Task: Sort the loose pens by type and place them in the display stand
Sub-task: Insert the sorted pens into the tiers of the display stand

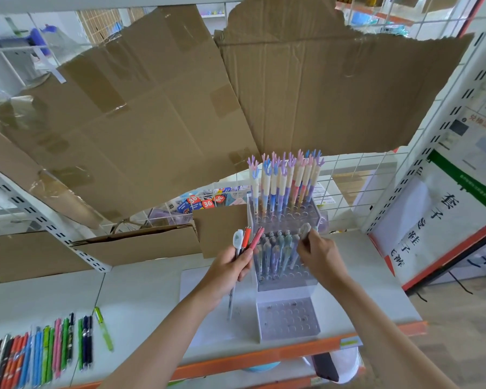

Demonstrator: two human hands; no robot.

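stand [285,276] back and middle tiers partly filled, front empty; your right hand [319,255] pinches a pen into the middle tier, left hand [230,266] fists several pens, loose pens [37,352] wait on the shelf.

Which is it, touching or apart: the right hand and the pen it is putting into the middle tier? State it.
Touching. The head view shows the right hand with its fingers closed around the grey-topped pen over the display stand.

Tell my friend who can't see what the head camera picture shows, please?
A person's right hand lowers a pen into the middle tier of a clear stepped display stand, while the left hand grips a small bunch of pens. Antler-topped pens fill the top tier, and loose colourful pens lie on the table at the left.
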